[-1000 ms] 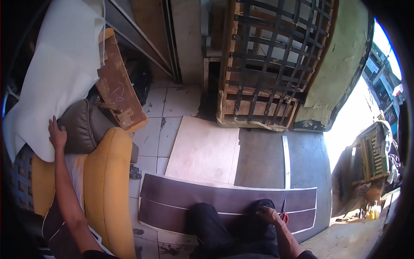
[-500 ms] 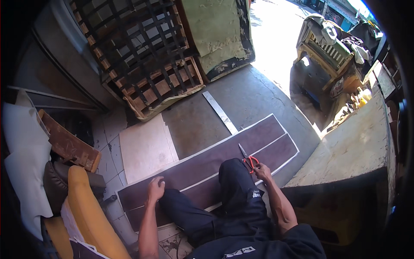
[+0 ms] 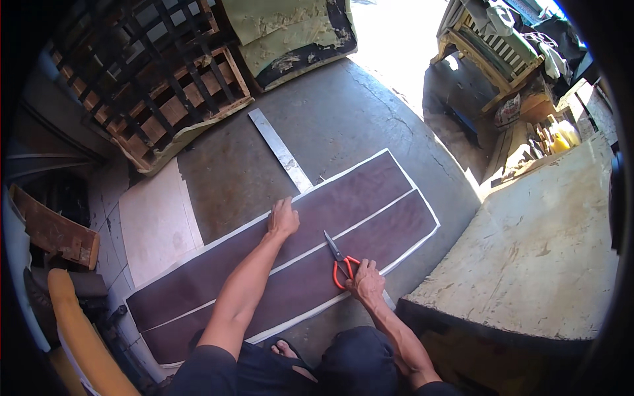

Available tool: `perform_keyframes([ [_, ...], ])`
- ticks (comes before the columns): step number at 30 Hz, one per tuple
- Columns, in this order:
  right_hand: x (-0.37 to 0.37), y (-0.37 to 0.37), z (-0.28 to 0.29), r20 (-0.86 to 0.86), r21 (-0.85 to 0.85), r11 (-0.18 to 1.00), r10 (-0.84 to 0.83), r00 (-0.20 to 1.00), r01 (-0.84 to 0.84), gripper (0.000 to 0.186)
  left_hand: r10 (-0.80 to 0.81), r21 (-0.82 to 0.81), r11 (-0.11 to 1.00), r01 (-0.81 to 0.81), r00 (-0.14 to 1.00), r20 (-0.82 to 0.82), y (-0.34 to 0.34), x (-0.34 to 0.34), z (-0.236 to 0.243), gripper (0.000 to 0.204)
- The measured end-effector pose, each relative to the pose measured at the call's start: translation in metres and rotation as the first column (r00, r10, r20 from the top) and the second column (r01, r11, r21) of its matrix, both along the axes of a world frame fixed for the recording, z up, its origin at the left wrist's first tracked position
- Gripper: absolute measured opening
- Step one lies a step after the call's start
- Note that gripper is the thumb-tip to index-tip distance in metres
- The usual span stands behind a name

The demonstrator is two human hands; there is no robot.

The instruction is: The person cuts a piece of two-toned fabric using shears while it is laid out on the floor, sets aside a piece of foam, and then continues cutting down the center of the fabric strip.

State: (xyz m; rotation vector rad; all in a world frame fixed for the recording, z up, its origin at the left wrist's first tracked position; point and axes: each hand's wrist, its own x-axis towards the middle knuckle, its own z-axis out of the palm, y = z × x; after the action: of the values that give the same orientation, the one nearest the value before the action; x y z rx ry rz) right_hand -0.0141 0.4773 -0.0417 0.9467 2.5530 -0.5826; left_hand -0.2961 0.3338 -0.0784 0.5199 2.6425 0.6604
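Note:
A long dark brown sheet point(image 3: 366, 188) with white borders lies slantwise on the floor, a white line running along its middle. My left hand point(image 3: 284, 219) is at its far edge, fingers curled and closed over the border. My right hand point(image 3: 367, 281) holds the red-handled scissors point(image 3: 343, 263) by one handle loop, above the near half of the sheet. Their blades point away from me and look slightly parted. Just past my left hand, a flat metal strip point(image 3: 279, 148) lies on the floor, its near end meeting the sheet's far edge.
A pale pinkish panel point(image 3: 158, 221) lies beyond the sheet's left part. Farther back stand a wooden frame with black webbing point(image 3: 158, 86) and a worn green padded piece point(image 3: 284, 39). A pale-topped table point(image 3: 522, 244) bounds the right; a yellow cushion point(image 3: 72, 323) stands left.
My left hand has moved from beside my knee at the sheet's near left to its far edge. My knees have drawn back off the sheet. The scissors remain in my right hand.

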Motion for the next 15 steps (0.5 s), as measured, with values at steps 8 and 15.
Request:
perform_keyframes([
  [8,0.167,-0.002,-0.006,0.160,-0.068,0.968,-0.229,0.960,0.243,0.053,-0.072,-0.224,0.972,0.073,0.997,0.011,0.027,-0.028,-0.006,0.052],
  [15,0.117,0.015,-0.022,-0.275,0.096,0.970,-0.192,0.942,0.225,0.055,0.048,0.133,0.990,-0.053,0.998,0.043,0.022,-0.081,0.011,0.025],
])
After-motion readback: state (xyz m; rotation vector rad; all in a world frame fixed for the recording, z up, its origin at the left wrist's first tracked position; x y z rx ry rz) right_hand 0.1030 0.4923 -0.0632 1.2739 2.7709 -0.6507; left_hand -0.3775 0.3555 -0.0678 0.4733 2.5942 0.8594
